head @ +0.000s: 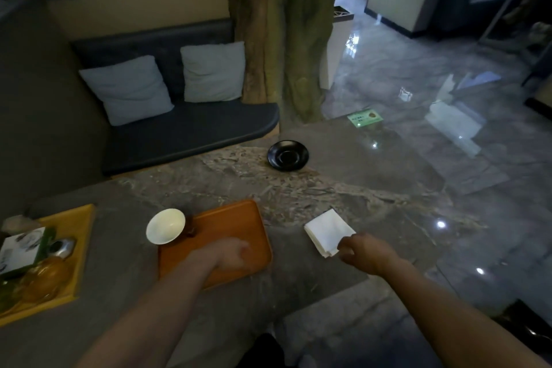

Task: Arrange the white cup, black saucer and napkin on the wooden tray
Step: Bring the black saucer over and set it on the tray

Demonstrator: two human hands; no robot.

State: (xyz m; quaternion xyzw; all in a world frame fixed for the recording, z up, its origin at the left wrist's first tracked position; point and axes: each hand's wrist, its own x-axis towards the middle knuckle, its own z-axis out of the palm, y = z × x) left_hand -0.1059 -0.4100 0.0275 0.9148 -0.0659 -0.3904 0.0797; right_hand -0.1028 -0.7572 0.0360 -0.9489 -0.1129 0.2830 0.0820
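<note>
The orange wooden tray (227, 221) lies on the marble table near its front edge. A white cup (165, 225) stands at the tray's left rim, partly over its corner. My left hand (236, 255) is blurred and rests over the tray's near right part with fingers curled; I cannot tell whether it holds the tray's edge. A folded white napkin (327, 231) lies on the table to the right of the tray. My right hand (363, 252) pinches the napkin's near corner. The black saucer (287, 155) sits alone at the far edge of the table.
A yellow tray (82, 227) at the left holds a booklet, a small bottle and a metal item. Behind the table are a dark bench with two grey cushions (128, 88) and a thick tree trunk (280, 39). Glossy floor lies to the right of the table (298, 197).
</note>
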